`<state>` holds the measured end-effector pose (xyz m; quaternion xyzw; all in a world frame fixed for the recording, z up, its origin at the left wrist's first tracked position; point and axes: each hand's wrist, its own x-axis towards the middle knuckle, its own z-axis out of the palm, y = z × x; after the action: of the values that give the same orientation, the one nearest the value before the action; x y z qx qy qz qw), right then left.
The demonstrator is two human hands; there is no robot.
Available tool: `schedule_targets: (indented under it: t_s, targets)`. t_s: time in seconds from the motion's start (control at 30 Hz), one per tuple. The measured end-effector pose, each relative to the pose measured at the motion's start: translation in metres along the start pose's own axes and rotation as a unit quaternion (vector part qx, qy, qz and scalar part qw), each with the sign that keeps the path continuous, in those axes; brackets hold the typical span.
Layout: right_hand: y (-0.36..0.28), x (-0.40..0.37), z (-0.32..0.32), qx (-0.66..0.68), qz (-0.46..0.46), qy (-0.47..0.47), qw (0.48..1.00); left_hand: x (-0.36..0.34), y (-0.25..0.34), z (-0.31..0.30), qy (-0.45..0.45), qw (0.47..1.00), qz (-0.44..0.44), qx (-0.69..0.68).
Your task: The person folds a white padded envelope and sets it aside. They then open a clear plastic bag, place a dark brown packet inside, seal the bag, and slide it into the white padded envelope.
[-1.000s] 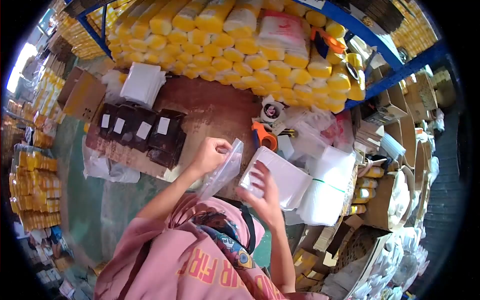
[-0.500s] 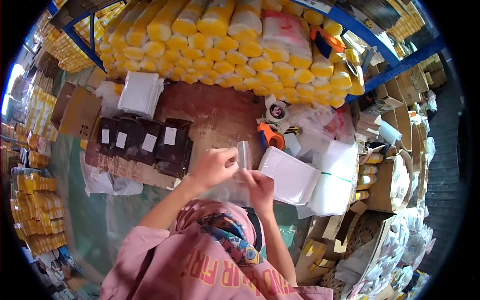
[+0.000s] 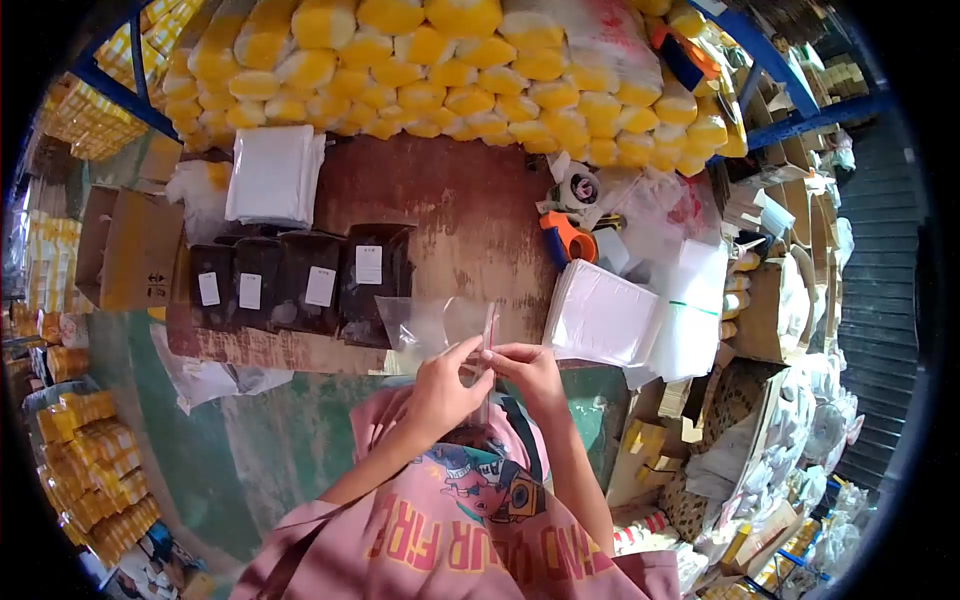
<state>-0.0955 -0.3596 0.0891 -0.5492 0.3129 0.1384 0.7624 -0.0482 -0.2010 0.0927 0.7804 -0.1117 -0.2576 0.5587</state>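
Observation:
A clear plastic zip bag (image 3: 413, 318) with a red line along its edge is held upright before my chest. My left hand (image 3: 447, 388) is closed on its edge, fingers bent. Beside it my right hand (image 3: 532, 378) pinches the same edge between thumb and fingers. The bag's free side spreads left, over the table's front edge. Just behind it lies a row of dark packages (image 3: 310, 285) with white labels. To the right of my hands sits a stack of flat white packets (image 3: 603, 315).
An orange and blue tape dispenser (image 3: 572, 243) and a tape roll (image 3: 580, 187) lie at the table's right. White sheeting with a green band (image 3: 690, 310) is beside the packets. White bags (image 3: 272, 178) are stacked at back left. Yellow-ended wrapped bundles (image 3: 440, 75) line the back.
The view has shifted, and my hands appear lower. The bag, earlier hanging below my hands, now extends above and to the left. My hands have changed their hold along its edge.

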Motion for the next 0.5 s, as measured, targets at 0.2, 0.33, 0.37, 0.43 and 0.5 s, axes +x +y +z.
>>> schedule_targets:
  t_s: [0.2, 0.33, 0.37, 0.43, 0.5]
  targets:
    - [0.008, 0.006, 0.03, -0.037, 0.002, 0.05, 0.998, -0.004, 0.003, -0.031, -0.061, 0.995, 0.085, -0.002]
    - [0.012, 0.005, 0.044, -0.034, -0.049, 0.077, 0.995, -0.003, 0.0, -0.039, -0.104, 0.992, 0.003, -0.07]
    - [0.01, 0.003, 0.048, -0.02, -0.047, 0.08, 0.995, -0.003, 0.001, -0.04, -0.096, 0.991, 0.011, -0.091]
    - [0.009, 0.003, 0.052, -0.006, -0.053, 0.08, 0.995, -0.001, 0.0, -0.041, -0.084, 0.99, 0.033, -0.104]
    - [0.011, 0.005, 0.054, -0.008, -0.069, 0.073, 0.995, 0.0, -0.006, -0.042, -0.075, 0.991, 0.06, -0.09]
